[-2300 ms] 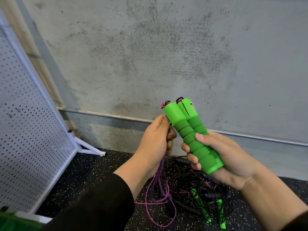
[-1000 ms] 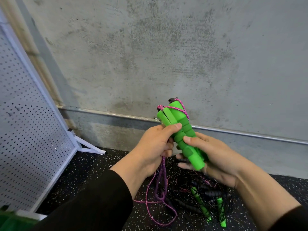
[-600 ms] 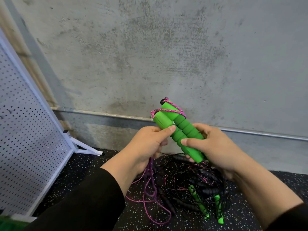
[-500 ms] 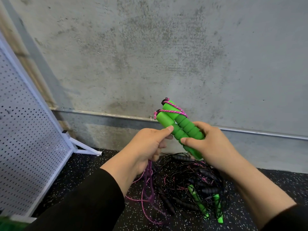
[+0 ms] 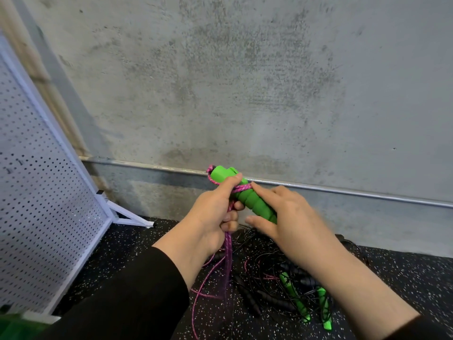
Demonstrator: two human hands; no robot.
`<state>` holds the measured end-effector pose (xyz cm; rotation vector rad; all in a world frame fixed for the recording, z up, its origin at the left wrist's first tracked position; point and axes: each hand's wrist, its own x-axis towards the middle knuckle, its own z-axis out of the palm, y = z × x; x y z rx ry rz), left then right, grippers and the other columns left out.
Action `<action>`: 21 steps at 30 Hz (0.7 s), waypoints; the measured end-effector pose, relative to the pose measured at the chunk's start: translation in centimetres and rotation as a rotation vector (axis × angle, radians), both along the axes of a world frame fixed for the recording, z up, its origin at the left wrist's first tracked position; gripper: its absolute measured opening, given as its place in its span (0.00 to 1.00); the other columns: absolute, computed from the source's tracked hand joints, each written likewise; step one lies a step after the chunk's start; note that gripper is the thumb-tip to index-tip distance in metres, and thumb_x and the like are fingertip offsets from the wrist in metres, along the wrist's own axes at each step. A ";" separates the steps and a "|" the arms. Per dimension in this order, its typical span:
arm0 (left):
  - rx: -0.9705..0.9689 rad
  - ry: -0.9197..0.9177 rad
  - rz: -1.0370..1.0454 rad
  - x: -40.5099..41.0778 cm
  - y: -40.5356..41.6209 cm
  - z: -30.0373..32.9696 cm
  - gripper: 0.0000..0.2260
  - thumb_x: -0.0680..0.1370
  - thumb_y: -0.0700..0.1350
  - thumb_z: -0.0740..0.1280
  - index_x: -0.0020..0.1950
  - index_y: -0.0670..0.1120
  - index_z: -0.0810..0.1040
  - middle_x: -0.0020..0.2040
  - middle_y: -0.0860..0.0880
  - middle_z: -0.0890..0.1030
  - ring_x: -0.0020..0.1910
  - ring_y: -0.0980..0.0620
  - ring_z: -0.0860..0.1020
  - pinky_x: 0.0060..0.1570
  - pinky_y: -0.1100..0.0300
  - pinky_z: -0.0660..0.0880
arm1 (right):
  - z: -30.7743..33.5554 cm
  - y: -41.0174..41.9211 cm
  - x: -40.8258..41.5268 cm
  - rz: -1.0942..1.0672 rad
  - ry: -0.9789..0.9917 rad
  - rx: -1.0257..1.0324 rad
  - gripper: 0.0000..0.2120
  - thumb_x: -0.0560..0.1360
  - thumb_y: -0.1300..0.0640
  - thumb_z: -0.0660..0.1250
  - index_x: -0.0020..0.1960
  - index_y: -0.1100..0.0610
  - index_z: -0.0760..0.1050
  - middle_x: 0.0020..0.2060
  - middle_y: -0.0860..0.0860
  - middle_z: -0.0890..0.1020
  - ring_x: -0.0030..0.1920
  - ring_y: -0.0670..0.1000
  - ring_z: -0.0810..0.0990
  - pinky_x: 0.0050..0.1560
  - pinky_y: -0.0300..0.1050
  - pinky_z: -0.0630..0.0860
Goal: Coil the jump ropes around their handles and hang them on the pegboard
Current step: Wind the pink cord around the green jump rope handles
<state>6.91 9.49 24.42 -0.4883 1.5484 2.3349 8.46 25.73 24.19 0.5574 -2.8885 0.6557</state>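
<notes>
Now left hand (image 5: 210, 217) fingers pinch braided pink rope (image 5: 227, 251) against ribbed green foam handles (image 5: 247, 197), right hand (image 5: 286, 217) fingers curled beneath.

1. The green handles (image 5: 255, 203) I hold look like matt foam, ribbed along the grip.
2. The pink rope (image 5: 228, 251) is a braided cord, woven and slightly fuzzy.
3. The wall (image 5: 245, 82) is bare concrete, rough and blotchy.
4. The pegboard (image 5: 36, 204) is white painted metal, smooth and perforated.
5. The floor (image 5: 404, 273) is black speckled rubber, matt.
6. My sleeve (image 5: 137, 298) is black matt cloth.
</notes>
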 end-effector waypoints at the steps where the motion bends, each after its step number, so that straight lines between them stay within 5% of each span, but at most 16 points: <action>1: 0.014 0.017 0.002 0.0 0.0 0.0 0.14 0.78 0.55 0.70 0.41 0.47 0.74 0.29 0.50 0.70 0.21 0.58 0.58 0.19 0.66 0.54 | 0.2 -0.1 0.0 -0.023 -0.027 -0.067 0.29 0.75 0.32 0.57 0.74 0.39 0.68 0.51 0.46 0.76 0.54 0.53 0.75 0.57 0.54 0.75; 5: 0.097 0.070 -0.037 0.1 0.1 0.6 0.11 0.80 0.50 0.68 0.41 0.46 0.75 0.30 0.50 0.71 0.24 0.58 0.58 0.21 0.67 0.53 | 1.1 0.3 -0.6 -0.217 -0.096 -0.335 0.25 0.78 0.34 0.58 0.66 0.46 0.78 0.54 0.47 0.81 0.58 0.50 0.78 0.62 0.51 0.73; 9: 0.096 0.150 -0.057 0.1 0.3 0.8 0.10 0.80 0.45 0.69 0.39 0.46 0.74 0.30 0.50 0.70 0.24 0.58 0.60 0.22 0.66 0.54 | 2.5 1.4 -0.2 -0.161 -0.716 -0.767 0.28 0.68 0.37 0.71 0.63 0.51 0.78 0.49 0.53 0.85 0.46 0.53 0.85 0.53 0.55 0.83; 11: 0.080 0.177 -0.061 0.2 0.5 0.7 0.10 0.80 0.44 0.69 0.40 0.45 0.74 0.30 0.50 0.71 0.25 0.58 0.60 0.23 0.66 0.55 | 2.6 1.9 0.1 -0.092 -0.852 -0.884 0.26 0.66 0.43 0.74 0.58 0.56 0.80 0.43 0.56 0.84 0.41 0.56 0.83 0.47 0.52 0.83; 16: 0.025 0.199 -0.109 0.3 0.6 0.5 0.07 0.80 0.44 0.70 0.45 0.44 0.75 0.33 0.50 0.74 0.25 0.58 0.60 0.23 0.67 0.56 | 2.6 2.1 -0.2 -0.183 -0.665 -0.973 0.16 0.70 0.59 0.77 0.56 0.60 0.79 0.38 0.54 0.83 0.36 0.55 0.83 0.39 0.50 0.85; 21: 0.011 0.213 -0.155 0.3 0.8 0.4 0.09 0.82 0.46 0.67 0.42 0.47 0.73 0.32 0.52 0.72 0.25 0.58 0.59 0.22 0.68 0.58 | 2.9 1.8 0.0 -0.222 -0.222 -0.485 0.14 0.68 0.52 0.80 0.49 0.49 0.79 0.33 0.48 0.82 0.30 0.43 0.76 0.31 0.35 0.73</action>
